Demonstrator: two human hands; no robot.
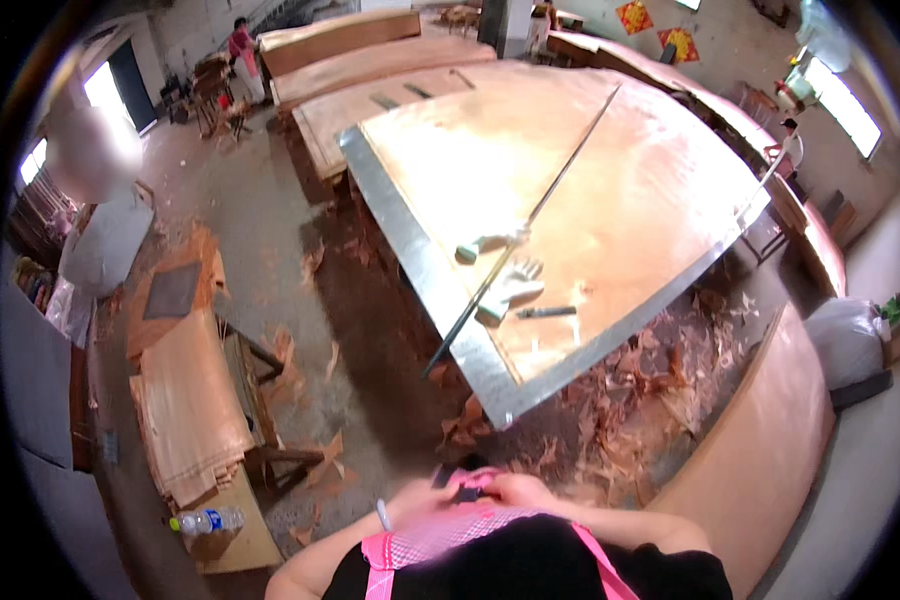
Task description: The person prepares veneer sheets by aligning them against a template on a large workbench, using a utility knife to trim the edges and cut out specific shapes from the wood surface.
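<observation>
At my waist, my left hand and my right hand meet over my pink apron. Both have their fingers drawn in around a small dark thing and some pink cloth, too blurred to name. Ahead of them stands a large table covered by a tan sheet with a grey metal border. Lying on it are two pale gloves with green cuffs, one glove nearer and one farther. A long thin rod crosses the sheet, overhanging the near left edge. A short dark tool rests beside the nearer glove.
Torn tan scraps litter the floor around the table. To the left, a low bench carries stacked tan sheets and a plastic bottle. A big curved tan sheet is at right. People are at the far tables.
</observation>
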